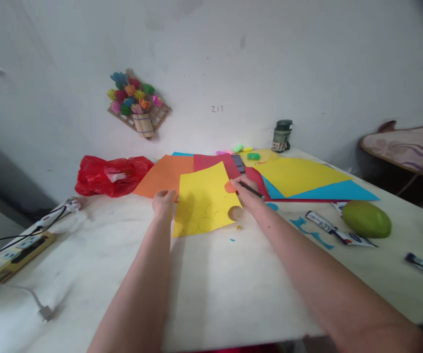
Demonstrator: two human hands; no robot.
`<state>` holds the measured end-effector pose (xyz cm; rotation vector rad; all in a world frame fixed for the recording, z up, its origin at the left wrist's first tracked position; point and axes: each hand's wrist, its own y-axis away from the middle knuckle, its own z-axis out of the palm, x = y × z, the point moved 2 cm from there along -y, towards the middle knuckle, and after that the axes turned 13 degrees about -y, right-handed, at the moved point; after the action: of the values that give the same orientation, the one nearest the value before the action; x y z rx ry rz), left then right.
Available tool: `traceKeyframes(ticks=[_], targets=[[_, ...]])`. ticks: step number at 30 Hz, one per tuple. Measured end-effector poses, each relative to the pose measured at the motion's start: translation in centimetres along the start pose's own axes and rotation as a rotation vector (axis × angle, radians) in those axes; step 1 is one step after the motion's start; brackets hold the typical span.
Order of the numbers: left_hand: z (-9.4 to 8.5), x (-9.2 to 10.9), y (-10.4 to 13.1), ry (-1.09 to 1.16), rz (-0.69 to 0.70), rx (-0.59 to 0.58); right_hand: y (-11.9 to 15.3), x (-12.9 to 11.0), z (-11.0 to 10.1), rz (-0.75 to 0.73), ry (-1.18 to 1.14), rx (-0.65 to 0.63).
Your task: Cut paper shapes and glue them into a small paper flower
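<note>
A yellow paper sheet [204, 196] is in front of me, with several circle outlines drawn along its lower part and a round notch cut from its lower right edge. My left hand [162, 202] pinches the sheet at its left edge, fingertips closed. On the right edge, my right hand [248, 190] is closed around a dark pencil [252, 189], which points away to the lower right. An orange paper circle [229, 187] shows at the fingertips of that same hand, against the sheet. A blue paper circle [272, 207] lies partly behind my right forearm.
Orange paper [160, 174], red paper [211, 161] and another yellow sheet [307, 174] lie behind. A red plastic bag [97, 176] and a power strip [20, 257] are on the left. Blue scraps [314, 234], glue tubes [354, 239] and a green fruit [366, 219] lie right.
</note>
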<state>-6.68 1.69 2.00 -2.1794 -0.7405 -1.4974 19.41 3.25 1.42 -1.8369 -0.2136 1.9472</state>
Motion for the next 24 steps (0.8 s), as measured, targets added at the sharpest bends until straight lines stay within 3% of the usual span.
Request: traceKeyframes(ticks=[4, 7, 14, 21, 24], targets=[[0.2, 0.7, 1.0, 0.231, -0.172, -0.205, -0.1, -0.4, -0.5, 0.068, -0.129, 0.140], [0.3, 1.0, 1.7, 0.295, -0.185, -0.290, 0.1, 0.0, -0.4, 0.181, -0.234, 0.164], [1.1, 0.4, 1.6, 0.255, -0.165, -0.303, 0.5, 1.1, 0.6, 0.075, -0.043, -0.046], [0.0, 0.5, 0.7, 0.039, -0.029, -0.058, 0.5, -0.4, 0.6, -0.064, -0.008, 0.088], [-0.2, 0.7, 1.0, 0.178, -0.144, -0.194, -0.2, -0.2, -0.2, -0.081, -0.085, 0.170]])
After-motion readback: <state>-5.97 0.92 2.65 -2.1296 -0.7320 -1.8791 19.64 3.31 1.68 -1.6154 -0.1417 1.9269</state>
